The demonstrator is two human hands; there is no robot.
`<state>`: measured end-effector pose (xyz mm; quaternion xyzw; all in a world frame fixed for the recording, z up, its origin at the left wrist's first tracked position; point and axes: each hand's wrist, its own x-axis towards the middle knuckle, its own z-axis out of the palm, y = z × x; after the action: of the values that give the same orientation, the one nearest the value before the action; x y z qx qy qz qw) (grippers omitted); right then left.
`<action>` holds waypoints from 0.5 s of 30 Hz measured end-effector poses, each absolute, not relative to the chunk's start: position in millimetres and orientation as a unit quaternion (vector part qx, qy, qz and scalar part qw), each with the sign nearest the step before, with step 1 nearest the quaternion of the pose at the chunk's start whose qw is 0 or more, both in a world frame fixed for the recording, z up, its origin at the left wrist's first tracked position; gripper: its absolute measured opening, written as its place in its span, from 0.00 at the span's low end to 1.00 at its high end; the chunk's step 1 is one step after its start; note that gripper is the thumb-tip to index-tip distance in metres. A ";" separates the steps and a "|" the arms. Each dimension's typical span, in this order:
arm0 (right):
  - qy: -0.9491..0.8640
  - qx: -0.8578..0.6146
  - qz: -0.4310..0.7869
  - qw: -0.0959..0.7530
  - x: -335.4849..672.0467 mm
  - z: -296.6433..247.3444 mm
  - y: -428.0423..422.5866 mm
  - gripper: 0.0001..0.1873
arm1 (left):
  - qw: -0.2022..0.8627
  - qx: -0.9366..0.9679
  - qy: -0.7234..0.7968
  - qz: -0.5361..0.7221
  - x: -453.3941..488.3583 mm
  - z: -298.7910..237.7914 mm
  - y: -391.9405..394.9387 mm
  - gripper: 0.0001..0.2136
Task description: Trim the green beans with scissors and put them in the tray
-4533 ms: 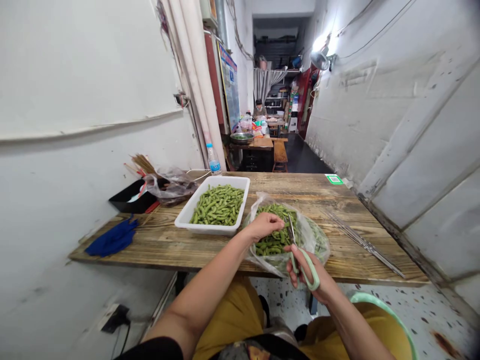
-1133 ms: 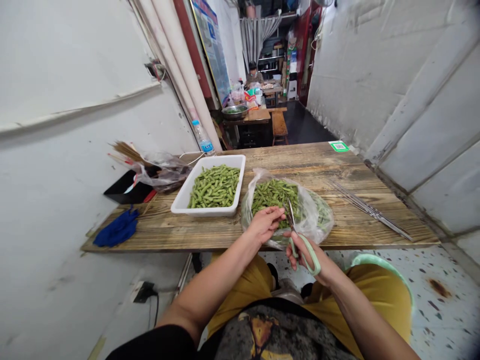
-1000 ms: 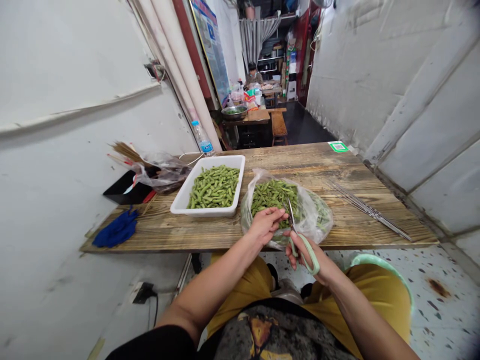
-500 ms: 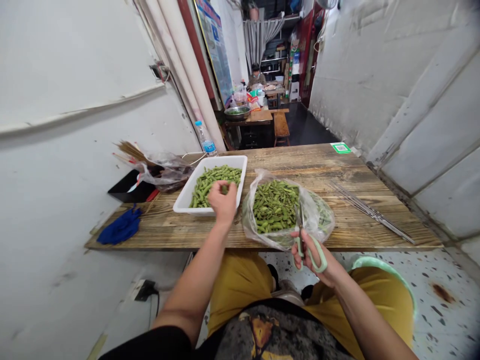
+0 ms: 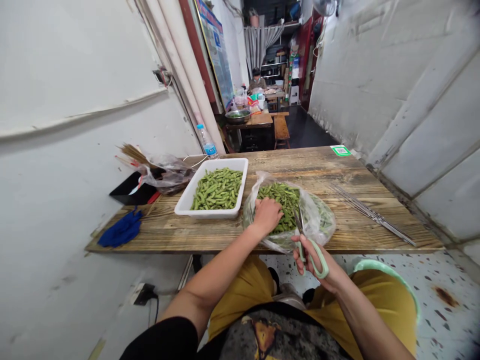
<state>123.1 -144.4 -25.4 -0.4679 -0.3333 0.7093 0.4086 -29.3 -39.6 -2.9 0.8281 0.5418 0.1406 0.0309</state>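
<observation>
My right hand (image 5: 313, 260) grips the green-handled scissors (image 5: 318, 260). The scissors' blades point up at the near right of a clear plastic bag (image 5: 318, 220). My left hand (image 5: 267, 216) reaches into the bag's mouth, its curled fingers among the green edamame pods (image 5: 283, 195). Its fingertips are partly hidden, so whether a pod is between them does not show. Left of the bag, a white plastic tray (image 5: 183, 205) holds a layer of edamame pods (image 5: 219, 187).
Metal skewers (image 5: 375, 215) lie at the table's right. At the left are a blue cloth (image 5: 120, 229), a black box (image 5: 131, 192) and bundled sticks (image 5: 137, 154). A water bottle (image 5: 208, 142) stands behind the tray. A person (image 5: 257, 80) sits at a far table.
My left hand has moved right, from above the white tray to the pods in the bag. My right hand still holds the scissors in about the same spot.
</observation>
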 end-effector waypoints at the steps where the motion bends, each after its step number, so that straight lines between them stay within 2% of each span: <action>1: -0.335 -0.466 0.709 0.409 123.7 -25.5 -145.3 0.22 | 0.030 0.828 0.539 0.149 -27.1 -2.3 -38.3 0.07; 3: -0.338 -0.463 0.710 0.409 124.4 -25.3 -146.6 0.21 | 0.044 0.825 0.534 0.179 -28.5 2.0 -35.1 0.05; 5: -0.347 -0.466 0.708 0.402 123.9 -24.6 -146.9 0.21 | 0.103 0.799 0.546 0.232 -33.4 7.1 -33.3 0.05; 10: -0.385 -0.473 0.704 0.364 118.0 -19.5 -144.0 0.22 | 0.380 0.650 0.558 0.347 -44.3 7.3 -41.4 0.07; 15: -0.395 -0.457 0.706 0.370 111.5 -13.9 -139.3 0.22 | 0.475 0.575 0.541 0.389 -46.6 0.6 -52.5 0.06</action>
<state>111.5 -139.3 -13.9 -0.4569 -0.3948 0.7060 0.3701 -46.6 -52.5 0.6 0.5747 0.5412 0.3891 0.4749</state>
